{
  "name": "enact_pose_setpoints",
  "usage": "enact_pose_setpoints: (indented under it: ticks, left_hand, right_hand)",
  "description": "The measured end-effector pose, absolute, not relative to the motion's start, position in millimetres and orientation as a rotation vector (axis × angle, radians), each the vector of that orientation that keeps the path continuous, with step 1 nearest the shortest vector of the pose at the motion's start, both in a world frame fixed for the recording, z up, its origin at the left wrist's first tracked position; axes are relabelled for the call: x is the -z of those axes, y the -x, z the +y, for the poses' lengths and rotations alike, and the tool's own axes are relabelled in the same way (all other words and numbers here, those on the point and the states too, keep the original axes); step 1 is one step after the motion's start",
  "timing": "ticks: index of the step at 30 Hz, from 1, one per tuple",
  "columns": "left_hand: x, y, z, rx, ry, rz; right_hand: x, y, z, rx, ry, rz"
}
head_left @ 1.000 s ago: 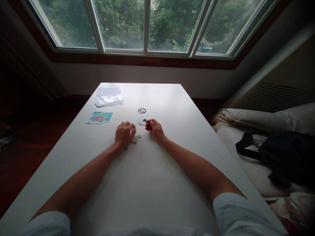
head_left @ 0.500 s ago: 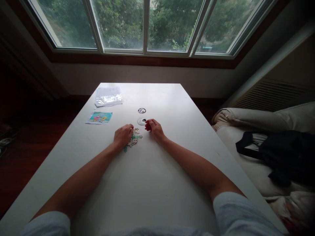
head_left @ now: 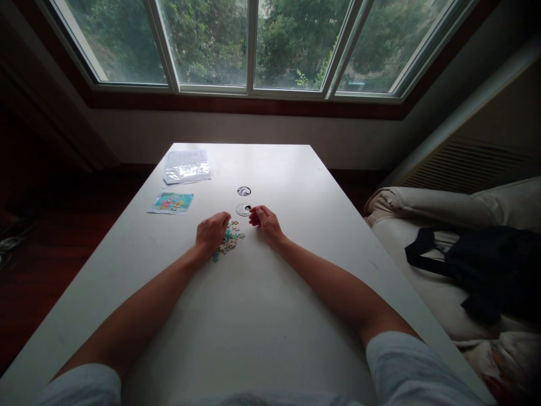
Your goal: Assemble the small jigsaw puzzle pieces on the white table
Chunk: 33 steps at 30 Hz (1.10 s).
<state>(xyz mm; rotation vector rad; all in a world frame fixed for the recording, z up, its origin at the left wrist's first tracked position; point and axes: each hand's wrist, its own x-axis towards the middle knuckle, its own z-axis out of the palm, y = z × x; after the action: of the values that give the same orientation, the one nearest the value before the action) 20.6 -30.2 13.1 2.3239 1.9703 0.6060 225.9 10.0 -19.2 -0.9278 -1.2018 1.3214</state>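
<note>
A small heap of jigsaw puzzle pieces (head_left: 229, 244), some green and some pale, lies on the white table. Beside its left edge is my left hand (head_left: 212, 232), fingers curled together; whatever they hold, if anything, is hidden. To the right of the heap, my right hand (head_left: 265, 221) has thumb and fingers pinched. Its fingertips are at the right rim of a round, pale disc (head_left: 242, 210) with a dark spot. I cannot make out what is between them. Just beyond lies a second round disc (head_left: 244, 191), dark-rimmed with a black-and-white surface.
On the table's left side lies a colourful cartoon picture sheet (head_left: 173, 202). Behind it are papers with a clear plastic sleeve (head_left: 188, 167). The white table (head_left: 236, 332) ends near a window wall. At right, a pale couch (head_left: 406, 225) holds a dark bag (head_left: 494, 265).
</note>
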Motion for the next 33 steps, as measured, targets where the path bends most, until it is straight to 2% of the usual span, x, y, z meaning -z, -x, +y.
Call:
enact_pose_setpoints:
  ticks: [33]
  left_hand:
    - [-11.5, -22.9, -31.2, -0.702, -2.325, 1.94]
  right_hand:
    - [19.5, -227.0, 10.1, -1.326, 0.928, -1.201]
